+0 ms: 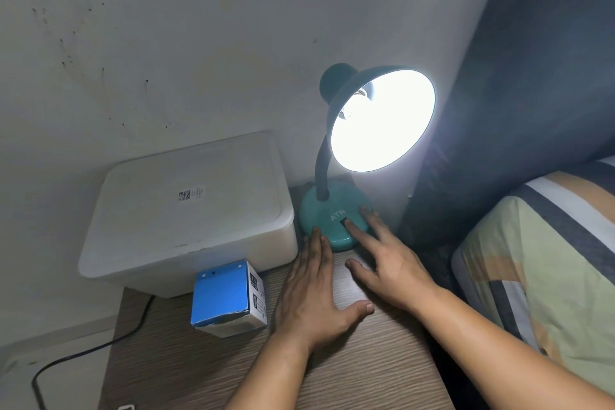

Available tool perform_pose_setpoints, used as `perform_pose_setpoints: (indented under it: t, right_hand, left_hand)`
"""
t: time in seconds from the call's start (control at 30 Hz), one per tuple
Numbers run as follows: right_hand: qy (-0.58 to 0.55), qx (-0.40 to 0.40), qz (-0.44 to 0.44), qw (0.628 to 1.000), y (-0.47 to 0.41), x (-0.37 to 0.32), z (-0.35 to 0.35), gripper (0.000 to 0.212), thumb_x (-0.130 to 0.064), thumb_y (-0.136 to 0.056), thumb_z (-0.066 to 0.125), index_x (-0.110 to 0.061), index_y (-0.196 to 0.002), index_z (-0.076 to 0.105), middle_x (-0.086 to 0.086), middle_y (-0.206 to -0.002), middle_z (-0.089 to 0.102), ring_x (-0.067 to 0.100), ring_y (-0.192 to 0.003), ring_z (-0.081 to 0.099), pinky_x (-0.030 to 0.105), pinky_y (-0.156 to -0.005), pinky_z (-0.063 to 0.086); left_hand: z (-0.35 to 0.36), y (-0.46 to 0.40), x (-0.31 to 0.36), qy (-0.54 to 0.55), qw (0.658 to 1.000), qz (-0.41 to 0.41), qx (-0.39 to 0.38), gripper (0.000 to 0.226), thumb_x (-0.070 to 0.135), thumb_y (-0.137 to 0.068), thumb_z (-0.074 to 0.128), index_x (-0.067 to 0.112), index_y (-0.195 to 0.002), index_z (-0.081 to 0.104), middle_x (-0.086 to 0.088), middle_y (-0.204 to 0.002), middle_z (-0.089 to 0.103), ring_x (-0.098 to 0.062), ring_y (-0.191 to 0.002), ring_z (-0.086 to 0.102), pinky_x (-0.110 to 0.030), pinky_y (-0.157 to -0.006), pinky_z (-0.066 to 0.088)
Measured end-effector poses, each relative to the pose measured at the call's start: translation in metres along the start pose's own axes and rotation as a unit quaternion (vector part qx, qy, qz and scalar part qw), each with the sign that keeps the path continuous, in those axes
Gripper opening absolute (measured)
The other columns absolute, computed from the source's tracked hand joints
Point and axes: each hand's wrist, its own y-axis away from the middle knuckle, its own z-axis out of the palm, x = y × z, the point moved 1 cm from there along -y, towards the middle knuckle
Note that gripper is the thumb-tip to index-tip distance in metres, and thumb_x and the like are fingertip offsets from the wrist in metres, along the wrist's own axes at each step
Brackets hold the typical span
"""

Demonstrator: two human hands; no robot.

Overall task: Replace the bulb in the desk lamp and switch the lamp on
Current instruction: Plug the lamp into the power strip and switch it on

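One closed white bin (186, 210), contents unseen.

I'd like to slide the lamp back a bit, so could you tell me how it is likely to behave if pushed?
The desk lamp probably slides on its broad round base. Its wide shade leans off a thin curved neck, so it may wobble or tip.

bare wood bench (382, 359) open in the near foreground, white lidded box (189, 210) blocking the rear left, blue carton (226, 298) just before it, lamp base (332, 220) filling the back middle, pillow (539, 260) crowding the right edge
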Motion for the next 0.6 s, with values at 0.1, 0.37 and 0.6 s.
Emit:
perform_pose_setpoints:
  t: [0.1,0.37,0.6]
  right_hand:
    - [0.012,-0.002,-0.007,1.000,-0.0020,-0.0022,-0.0045,0.070,-0.055,-0.083,0.049,-0.048,-0.148,0.024,-0.004,-0.162,0.016,0.022,-0.146,0.027,0.040,-0.112,0.038]
    - [0.016,0.010,-0.021,1.000,-0.0052,-0.0059,-0.0089,0.076,-0.047,-0.078,0.061,-0.047,-0.146,0.027,0.000,-0.158,0.020,0.025,-0.140,0.035,0.041,-0.104,0.045]
    - [0.007,0.013,-0.020,1.000,-0.0064,-0.0042,-0.0035,0.082,-0.044,-0.076,0.067,-0.038,-0.150,0.030,-0.001,-0.161,0.012,0.023,-0.142,0.033,0.039,-0.107,0.043]
  left_hand:
    - [0.0001,0.0000,-0.0004,0.005,1.000,0.001,-0.002,0.128,0.093,-0.066,0.041,0.022,-0.159,-0.011,0.003,-0.165,-0.021,0.000,-0.140,-0.030,-0.013,-0.102,-0.027]
    - [0.0012,0.0004,-0.0022,0.011,1.000,0.017,0.016,0.131,0.094,-0.067,0.040,0.020,-0.154,-0.024,0.005,-0.159,-0.038,-0.007,-0.148,-0.031,-0.018,-0.113,-0.019]
    - [0.0070,-0.0003,-0.0066,0.011,0.999,0.025,0.025,0.128,0.098,-0.068,0.033,0.023,-0.148,-0.032,0.004,-0.161,-0.036,-0.011,-0.151,-0.025,-0.024,-0.120,-0.010]
